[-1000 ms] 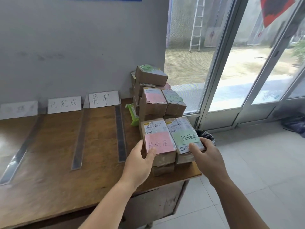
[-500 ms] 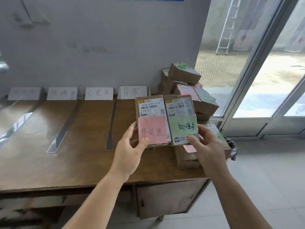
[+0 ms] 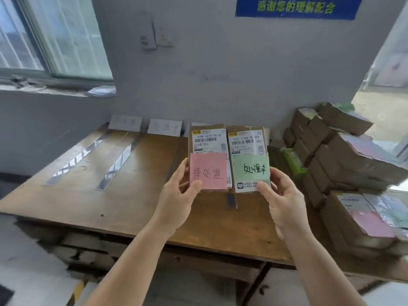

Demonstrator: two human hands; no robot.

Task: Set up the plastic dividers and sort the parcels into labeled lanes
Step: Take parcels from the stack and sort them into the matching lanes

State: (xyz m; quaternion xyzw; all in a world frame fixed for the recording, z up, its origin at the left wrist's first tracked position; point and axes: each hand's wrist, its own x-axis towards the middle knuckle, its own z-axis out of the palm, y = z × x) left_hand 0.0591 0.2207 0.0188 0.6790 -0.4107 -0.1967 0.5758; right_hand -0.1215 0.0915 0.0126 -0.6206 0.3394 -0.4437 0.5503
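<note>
I hold two small cardboard parcels side by side, upright, above the wooden table (image 3: 110, 206). My left hand (image 3: 176, 202) grips the parcel with the pink note (image 3: 207, 157) at its lower left corner. My right hand (image 3: 284, 202) grips the parcel with the green note (image 3: 248, 160) at its lower right corner. Two clear plastic dividers (image 3: 75, 157) (image 3: 119, 162) lie on the table to the left, marking lanes. White lane label cards (image 3: 125, 123) (image 3: 165, 127) lean against the wall behind them; the held parcels hide further cards.
A stack of several cardboard parcels (image 3: 344, 160) with pink and green notes fills the table's right end. A green packet (image 3: 293, 160) lies beside it. A window (image 3: 55, 36) is at upper left, a blue sign (image 3: 295, 6) on the wall, an open doorway at right.
Both hands lifted the two parcels off the stack and carried them left over the table. The view swung left, so the stack now sits at the right.
</note>
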